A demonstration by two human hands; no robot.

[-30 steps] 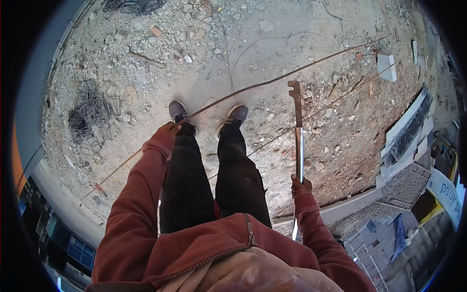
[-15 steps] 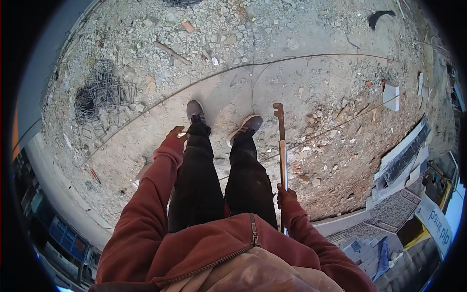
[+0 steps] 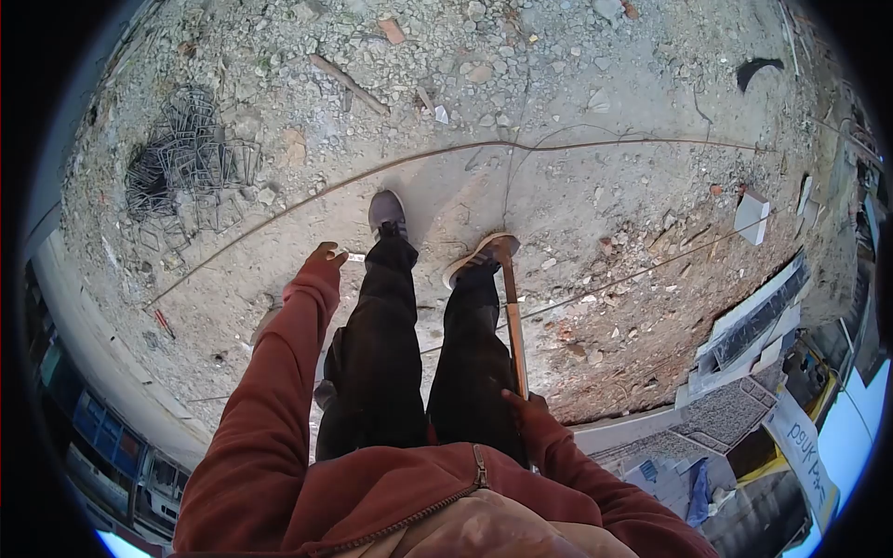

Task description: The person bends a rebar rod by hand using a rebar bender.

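My right hand (image 3: 527,409) is closed around a rebar bending bar (image 3: 515,335), a long rod with a rusty upper part. It slants down along my right leg, and its head overlaps my right shoe (image 3: 479,258) in this view. Beside my left knee, my left hand (image 3: 326,254) has its fingers curled. A small white piece (image 3: 352,257) sticks out from them toward the trouser leg; its kind is too small to name. My left shoe (image 3: 387,212) rests on the ground ahead.
A long rusty rebar (image 3: 372,175) curves over the ground just ahead of my feet. A heap of bent steel stirrups (image 3: 200,153) lies at the left. Rubble, a wood stick (image 3: 349,84) and a white block (image 3: 752,217) are about. Boards (image 3: 753,312) lean at the right.
The bar's head has swung left, from beside my right shoe to over it. My left hand has shifted slightly left, showing more of the white piece. The ground view has shifted a little.
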